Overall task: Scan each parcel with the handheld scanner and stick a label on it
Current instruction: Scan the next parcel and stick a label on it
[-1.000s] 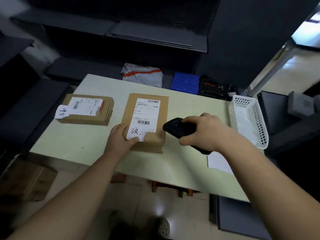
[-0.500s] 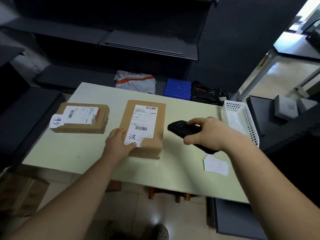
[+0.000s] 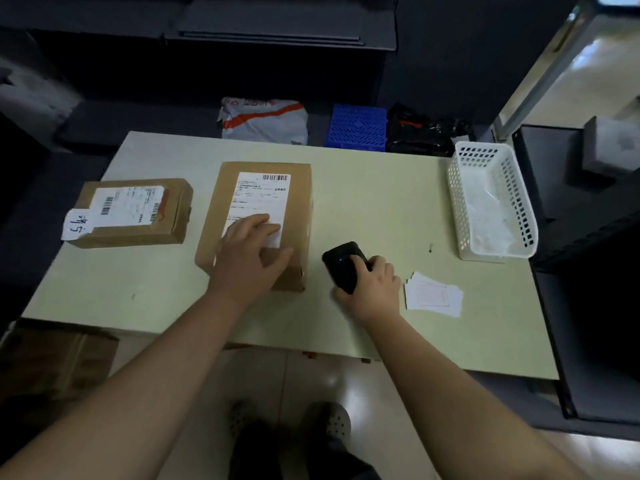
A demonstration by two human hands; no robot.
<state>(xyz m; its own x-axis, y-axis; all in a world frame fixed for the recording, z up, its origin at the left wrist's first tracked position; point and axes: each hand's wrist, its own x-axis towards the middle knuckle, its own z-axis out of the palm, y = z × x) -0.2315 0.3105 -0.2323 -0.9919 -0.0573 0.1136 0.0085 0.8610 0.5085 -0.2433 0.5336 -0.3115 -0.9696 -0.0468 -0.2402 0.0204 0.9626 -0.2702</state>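
Lowered onto pale table (image 3: 363,209), black scanner (image 3: 344,266); left hand (image 3: 247,258) flattens cardboard parcel (image 3: 298,216).

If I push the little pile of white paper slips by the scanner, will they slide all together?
Probably not. The white paper slips already lie fanned and loose, so they would likely scatter. They look thin and floppy, and very light. The table looks smooth, so they may slip easily.

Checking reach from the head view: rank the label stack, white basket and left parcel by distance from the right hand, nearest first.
From the right hand, which grips the scanner:
1. Label stack, just to its right on the table.
2. White basket, at the far right edge.
3. Left parcel, across the table, beyond the middle parcel.
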